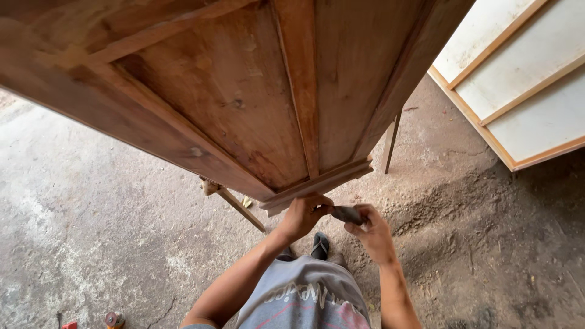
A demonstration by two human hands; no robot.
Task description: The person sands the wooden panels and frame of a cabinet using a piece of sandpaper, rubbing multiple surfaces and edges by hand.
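At the near end of the wooden door (268,97), the left hand (303,214) and right hand (373,234) both pinch a small dark sanding piece (347,214) — fold it tight, then rub evenly along the moulding edge.

a door (244,91) lies flat on legs above a dirt floor (91,231), its near end just over the person's hands. the left hand (303,216) touches that end; the right hand (373,234) sits just right of it, with a small pad (347,214) between the two. a framed panel (524,79) stands right of the door. a sandalled foot (320,245) rests below the door's end.
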